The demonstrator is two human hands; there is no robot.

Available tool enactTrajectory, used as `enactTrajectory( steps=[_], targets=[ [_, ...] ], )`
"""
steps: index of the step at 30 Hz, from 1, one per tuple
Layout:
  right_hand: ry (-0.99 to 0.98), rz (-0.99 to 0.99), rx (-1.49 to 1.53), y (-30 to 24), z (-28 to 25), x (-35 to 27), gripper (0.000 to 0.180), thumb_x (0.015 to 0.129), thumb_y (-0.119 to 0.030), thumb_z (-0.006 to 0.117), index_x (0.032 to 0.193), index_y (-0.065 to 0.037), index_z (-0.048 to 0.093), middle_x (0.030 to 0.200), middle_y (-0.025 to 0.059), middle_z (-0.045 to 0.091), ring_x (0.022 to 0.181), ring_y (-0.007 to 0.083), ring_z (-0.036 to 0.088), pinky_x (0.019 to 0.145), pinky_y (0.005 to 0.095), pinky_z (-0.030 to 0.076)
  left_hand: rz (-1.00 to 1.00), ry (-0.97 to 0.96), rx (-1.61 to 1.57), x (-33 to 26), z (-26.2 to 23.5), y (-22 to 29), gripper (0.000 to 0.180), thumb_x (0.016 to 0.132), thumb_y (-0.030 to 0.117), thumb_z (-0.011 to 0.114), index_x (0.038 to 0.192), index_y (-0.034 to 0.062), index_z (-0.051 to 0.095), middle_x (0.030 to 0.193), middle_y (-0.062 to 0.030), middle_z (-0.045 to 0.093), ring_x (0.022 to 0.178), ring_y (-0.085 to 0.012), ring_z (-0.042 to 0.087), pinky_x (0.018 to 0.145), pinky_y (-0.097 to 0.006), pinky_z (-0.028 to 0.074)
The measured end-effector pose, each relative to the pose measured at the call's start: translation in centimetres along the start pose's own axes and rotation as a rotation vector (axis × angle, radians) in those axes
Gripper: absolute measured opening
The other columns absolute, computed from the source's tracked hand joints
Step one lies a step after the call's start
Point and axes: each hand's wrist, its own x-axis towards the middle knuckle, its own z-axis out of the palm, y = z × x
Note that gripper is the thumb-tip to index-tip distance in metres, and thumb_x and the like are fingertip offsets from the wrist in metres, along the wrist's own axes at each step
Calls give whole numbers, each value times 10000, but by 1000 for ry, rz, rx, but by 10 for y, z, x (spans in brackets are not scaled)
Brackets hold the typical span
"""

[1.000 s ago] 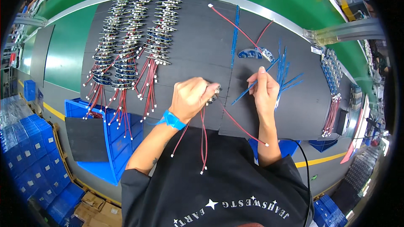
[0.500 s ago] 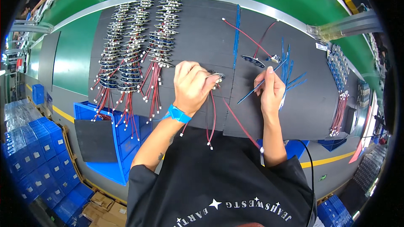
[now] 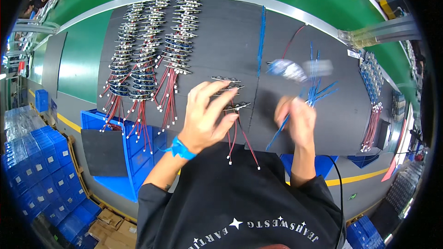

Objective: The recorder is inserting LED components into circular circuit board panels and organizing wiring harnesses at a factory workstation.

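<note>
My left hand (image 3: 205,115), a blue band on its wrist, is open with fingers spread. Its fingertips hover at a few narrow curved circuit boards (image 3: 237,107) with red wires hanging toward me. My right hand (image 3: 297,117) is blurred, fingers pinched on a thin blue strip (image 3: 278,133) that slants down to the left. Beyond it, a smeared white-and-blue piece (image 3: 287,70) lies in the board's former place; its shape cannot be made out. A loose bundle of thin blue strips (image 3: 316,87) fans out beside the right hand.
Three long rows of wired circuit boards (image 3: 150,50) lie on the left of the dark mat (image 3: 221,27). More boards (image 3: 371,76) are stacked at the far right. A blue strip stack (image 3: 261,37) lies along the mat's seam. A blue bin (image 3: 138,157) stands below the table edge.
My left hand has let go of a circuit board and spread its fingers. My right hand moved down and nearer with the blue strip. The pieces beyond it became blurred.
</note>
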Motion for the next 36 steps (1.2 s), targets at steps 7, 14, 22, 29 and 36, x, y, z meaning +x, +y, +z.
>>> enactTrajectory(
  steps=[7,14,22,29,36],
  targets=[
    [-242,-75,-302,-11,39,-3,265,942,-126,481,717,-7,557,550,61,532,468,173,536,441,310,405,-808,-153,-902,9,5,36,290,935,225,538,742,13,579,490,16,501,432,-26,426,385,-215,318],
    [-406,42,230,0,34,-11,479,999,-229,351,571,-41,452,505,47,494,434,150,481,427,296,383,-857,-194,-1487,-15,13,36,370,990,282,391,809,-8,532,437,6,416,353,-45,369,346,-220,302],
    [409,-82,-1168,-9,-40,9,188,867,-166,604,811,9,643,687,105,575,653,257,556,622,347,444,-673,-159,-927,-29,-8,16,302,970,256,428,861,7,559,651,-73,542,481,-144,466,450,-250,343],
    [142,-312,-1181,2,-35,54,422,761,-63,676,1167,-39,565,942,125,571,892,282,545,790,374,434,-252,-211,-292,-23,-4,14,152,802,86,656,896,26,552,770,-93,533,625,-285,587,513,-370,452],
    [450,-443,-666,-22,-30,62,274,840,-12,589,1113,-7,594,997,60,625,800,104,551,637,237,438,-30,-223,-220,-24,1,6,199,752,43,665,942,20,612,842,-90,564,716,-264,576,627,-359,481]
  ],
)
